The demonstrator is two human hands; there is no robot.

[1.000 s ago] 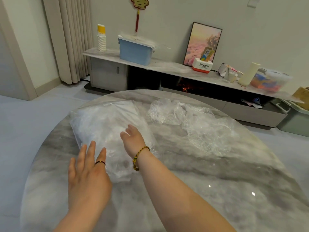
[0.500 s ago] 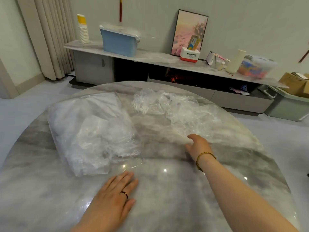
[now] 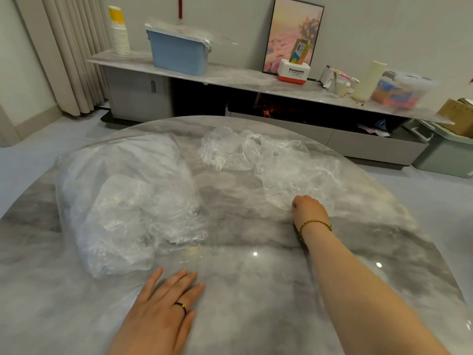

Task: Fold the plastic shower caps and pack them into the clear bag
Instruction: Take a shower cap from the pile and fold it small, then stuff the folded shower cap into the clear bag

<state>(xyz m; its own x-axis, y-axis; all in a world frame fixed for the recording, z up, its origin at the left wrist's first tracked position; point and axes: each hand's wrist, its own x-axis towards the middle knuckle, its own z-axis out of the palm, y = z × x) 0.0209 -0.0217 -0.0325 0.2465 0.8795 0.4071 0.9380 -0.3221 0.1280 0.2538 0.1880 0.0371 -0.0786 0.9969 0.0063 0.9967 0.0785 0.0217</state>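
Observation:
A large clear bag (image 3: 122, 190) stuffed with folded shower caps lies on the left half of the round marble table (image 3: 256, 290). Loose crumpled shower caps (image 3: 276, 160) lie spread at the far middle and right of the table. My right hand (image 3: 308, 210) is at the near edge of the rightmost loose cap, fingers curled and pinching its rim. My left hand (image 3: 166, 303), with a ring on one finger, rests flat on the bare table near the front, just below the bag's near corner and not touching it.
Behind the table a low cabinet (image 3: 230, 78) runs along the wall, carrying a blue bin (image 3: 179, 52), stacked paper cups (image 3: 119, 32), a framed picture (image 3: 294, 34) and small items. Curtains (image 3: 69, 52) hang at left. Boxes and a green crate (image 3: 445, 149) stand at right.
My right hand left the packed bag, crossed to the right and now pinches the loose cap's edge. My left hand came off the bag and settled flat on the table.

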